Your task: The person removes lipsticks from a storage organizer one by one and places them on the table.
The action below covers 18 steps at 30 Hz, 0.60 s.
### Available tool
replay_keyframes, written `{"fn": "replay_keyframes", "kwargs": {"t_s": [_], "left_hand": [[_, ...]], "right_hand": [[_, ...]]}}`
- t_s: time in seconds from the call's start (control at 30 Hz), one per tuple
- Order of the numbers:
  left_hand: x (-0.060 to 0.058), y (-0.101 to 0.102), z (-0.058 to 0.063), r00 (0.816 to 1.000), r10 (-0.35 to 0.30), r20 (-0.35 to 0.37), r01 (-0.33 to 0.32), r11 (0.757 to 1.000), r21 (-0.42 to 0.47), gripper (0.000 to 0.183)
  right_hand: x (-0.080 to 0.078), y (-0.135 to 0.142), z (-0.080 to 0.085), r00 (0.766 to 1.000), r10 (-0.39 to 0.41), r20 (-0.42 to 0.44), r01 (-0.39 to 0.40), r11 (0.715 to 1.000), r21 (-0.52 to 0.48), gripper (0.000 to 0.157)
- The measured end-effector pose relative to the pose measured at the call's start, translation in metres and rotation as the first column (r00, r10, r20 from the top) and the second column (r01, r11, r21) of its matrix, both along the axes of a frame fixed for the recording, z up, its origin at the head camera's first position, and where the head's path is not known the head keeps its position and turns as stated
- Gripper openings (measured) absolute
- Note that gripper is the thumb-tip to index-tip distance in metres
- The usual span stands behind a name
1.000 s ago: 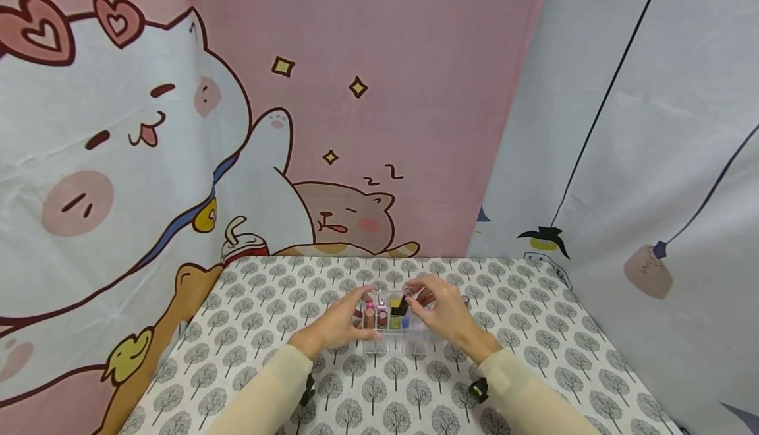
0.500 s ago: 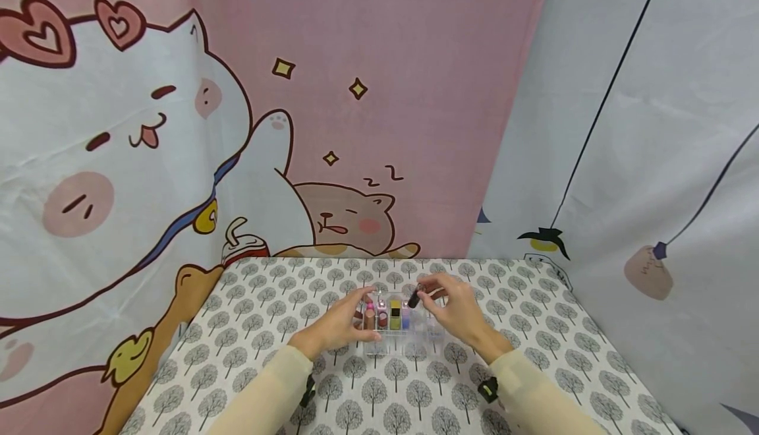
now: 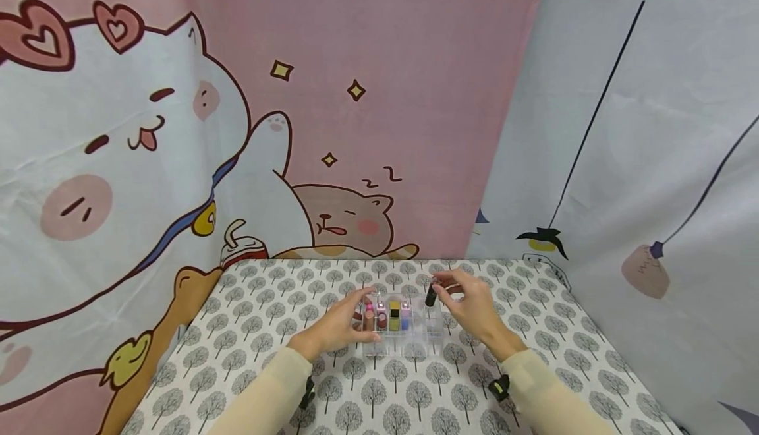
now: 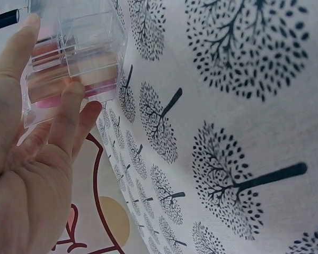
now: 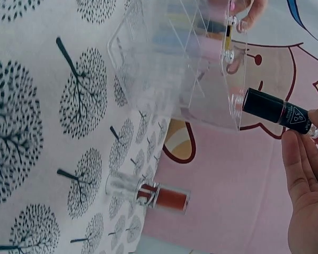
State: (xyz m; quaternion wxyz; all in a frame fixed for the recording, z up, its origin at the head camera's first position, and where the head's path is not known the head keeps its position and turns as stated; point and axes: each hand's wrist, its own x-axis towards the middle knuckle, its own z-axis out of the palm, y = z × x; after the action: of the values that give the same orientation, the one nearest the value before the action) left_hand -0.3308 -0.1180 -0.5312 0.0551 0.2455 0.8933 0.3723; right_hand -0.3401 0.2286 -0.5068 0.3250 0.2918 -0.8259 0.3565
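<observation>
Your left grip (image 3: pixel 339 323) clasps the box (image 5: pixel 175 100) on the tabletop (image 3: pixel 332 412), seemingly to steady it, while your right grip (image 3: pixel 472 302) pinches the tube (image 5: pixel 270 109) by its top over the box's right end, leaving its lower end free.

tree-print tablecloth (image 3: pixel 373 415); pink backdrop (image 3: pixel 427 79) behind, white cartoon cat (image 3: pixel 142 171) at left

Indoor tabletop booth, room type unclear: cartoon-print hangings (image 3: pixel 427 92) across top, tree-print tablecloth (image 3: pixel 379 392) lower centre.
</observation>
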Motion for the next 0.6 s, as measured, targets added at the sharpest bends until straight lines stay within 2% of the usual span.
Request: {"fn": "replay_keyframes", "kwargs": {"t_s": [0.43, 0.6], "left_hand": [[-0.002, 0.0, -0.002, 1.0, 0.003, 0.006, -0.003, 1.0, 0.015, 0.113], [-0.001, 0.0, -0.001, 1.0, 0.002, 0.01, -0.002, 1.0, 0.017, 0.113]], "right_hand": [[-0.008, 0.024, -0.001, 0.997, -0.082, 0.014, 0.082, 0.996, -0.04, 0.025], [-0.009, 0.032, 0.0, 0.994, -0.109, -0.006, 0.108, 0.993, -0.041, 0.023]]}}
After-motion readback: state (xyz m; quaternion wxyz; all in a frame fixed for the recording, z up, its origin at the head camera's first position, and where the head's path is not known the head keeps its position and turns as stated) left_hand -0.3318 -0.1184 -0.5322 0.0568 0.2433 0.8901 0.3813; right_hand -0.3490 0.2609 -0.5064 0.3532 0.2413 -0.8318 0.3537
